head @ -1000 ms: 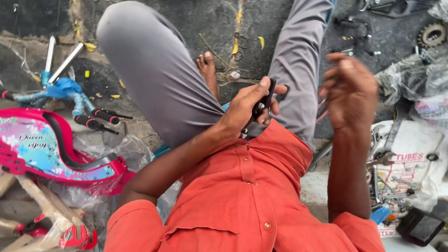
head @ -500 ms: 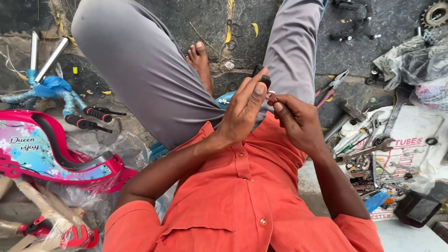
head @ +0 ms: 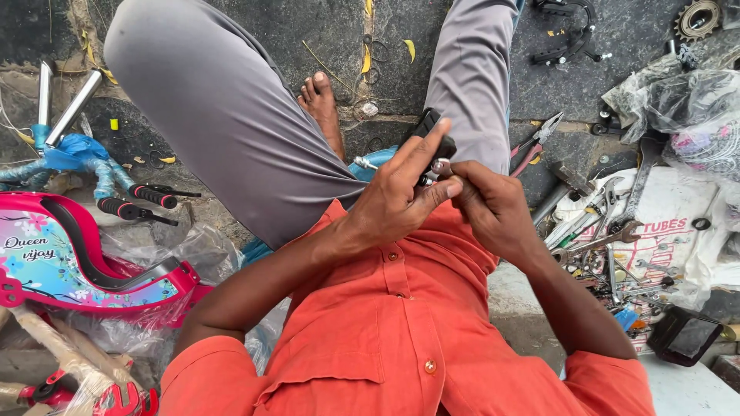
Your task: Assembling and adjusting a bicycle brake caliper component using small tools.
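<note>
1. Holding a small black bicycle part point(head: 428, 132) in your left hand point(head: 397, 196), you have it pinched between thumb and fingers just above your lap, in the middle of the scene.
2. Your right hand point(head: 489, 204) is now closed on the small metal fitting point(head: 441, 167) at the near end of that part, its fingers curled tight around it and touching your left thumb.
3. A second ago that right hand was lifted open and apart, off to the right; half a second ago it was already closing in. It has come fully onto the part, so both hands now share one grip, which suggests the fine work on the fitting is under way rather than still being set up.
4. The black part itself has barely shifted: it stays in front of your orange shirt point(head: 401, 331), between your grey-trousered knees.
5. To your right, on the floor, spanners and loose hardware lie on a white printed sack point(head: 671, 223), with pliers point(head: 532, 142) just far of them and a dark brake piece point(head: 566, 35) at the far edge.
6. To your left lie a pink chain guard point(head: 69, 266), two black-handled tools point(head: 142, 202) and a blue wrapped frame part point(head: 69, 158), all well apart from your hands.
</note>
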